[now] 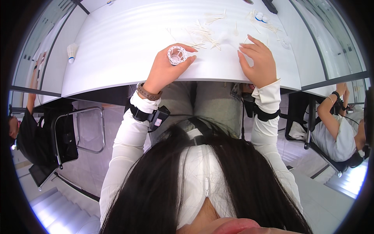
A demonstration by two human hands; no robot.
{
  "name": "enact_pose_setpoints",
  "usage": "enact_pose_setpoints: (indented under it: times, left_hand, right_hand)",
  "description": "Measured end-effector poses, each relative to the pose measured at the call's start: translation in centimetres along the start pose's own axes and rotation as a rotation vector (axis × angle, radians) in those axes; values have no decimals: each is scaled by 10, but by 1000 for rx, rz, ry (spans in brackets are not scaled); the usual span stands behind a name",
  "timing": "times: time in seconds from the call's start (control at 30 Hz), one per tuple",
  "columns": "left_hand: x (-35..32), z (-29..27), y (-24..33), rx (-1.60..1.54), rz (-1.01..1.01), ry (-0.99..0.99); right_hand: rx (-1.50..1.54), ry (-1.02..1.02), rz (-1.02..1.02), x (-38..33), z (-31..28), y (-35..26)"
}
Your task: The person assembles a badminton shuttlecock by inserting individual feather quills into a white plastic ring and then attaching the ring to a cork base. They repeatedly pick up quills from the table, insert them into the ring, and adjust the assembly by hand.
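Clock read on whole view, 12 = far side of table.

- L hand (165, 66), approx. 11: grasping white cup (177, 55), thumb and fingers curled round its wall. Cup: sm., round, plastic-looking, mouth facing camera; ring of holes at rim, openwork sides, inside pale w/ pinkish tint and dotted w/ holes.
- R hand (259, 62), approx. 2: unclenched, fingers loosely bent, thumb apart. Thin stick by fingertips; can't tell if touched.
- Wrists: brown watch (149, 93) on L; black strap w/ sm. dark box (157, 117) over L sleeve; 2nd black strap (267, 114) over R sleeve. Sleeves white, smooth cloth, creased.
- Sticks (204, 34), at 12, between and beyond hands: thin, straight, off-white, loose heap, some crossing; more strewn toward 1.
- Blue-banded balls (261, 17), at 1: two, white, rounded, side by side, sticks near.
- Clear item (286, 42), just short of 2: see-through, shape too faint to tell.
- Shuttlecock (72, 52), at 10, well apart: white flared skirt, blue band, rounded white tip nearest camera.
- Table (128, 46), 10 to 2: white, smooth, faint sheen.
- Chair (65, 136), near 9: black, w/ bent shiny metal tube frame; person in black (33, 136) beyond.
- Person in pale top (339, 136), near 3: seated.
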State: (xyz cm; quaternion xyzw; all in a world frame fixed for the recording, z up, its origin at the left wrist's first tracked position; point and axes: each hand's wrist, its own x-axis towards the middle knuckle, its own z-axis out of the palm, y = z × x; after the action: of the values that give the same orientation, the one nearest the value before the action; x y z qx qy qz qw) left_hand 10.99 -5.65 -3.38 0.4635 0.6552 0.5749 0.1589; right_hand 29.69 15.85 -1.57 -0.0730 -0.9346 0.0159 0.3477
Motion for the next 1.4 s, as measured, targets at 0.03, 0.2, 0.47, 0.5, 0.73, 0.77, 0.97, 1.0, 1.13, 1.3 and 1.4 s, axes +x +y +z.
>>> enact_pose_setpoints:
  times: [0.03, 0.2, 0.47, 0.5, 0.73, 0.77, 0.97, 1.0, 1.13, 1.3, 1.4]
  left_hand:
    - [0, -1, 0, 13, -6, -8]
    - [-1, -2, -1, 13, -24, -35]
    - [2, -1, 6, -36, -80, -34]
    - [2, -2, 10, -36, -144, -49]
    - [5, 0, 18, -171, -232, -48]
    - [5, 3, 16, -213, -213, -33]
    - [3, 8, 11, -195, -141, -86]
    - [2, 8, 12, -178, -152, -105]
    - [0, 5, 18, -148, -203, -208]
    - [-1, 5, 21, -147, -175, -262]
    - [-1, 5, 19, -133, -200, -280]
  right_hand:
    - [32, -37, 33, 0, -4, 0]
    - [64, -48, 165, -3, -14, -1]
    - [868, -79, 473, 0, -17, -13]
    - [927, -146, 480, 0, -17, -16]
    - [1218, -347, 444, 4, -10, -34]
    - [1226, -375, 430, 3, -9, -34]
    - [1251, -373, 493, 2, -1, -38]
    - [1227, -343, 501, 2, 0, -40]
    - [1008, -328, 427, 1, 4, -51]
    - [955, -467, 498, -1, 9, -60]
    - [889, -354, 333, -2, 15, -61]
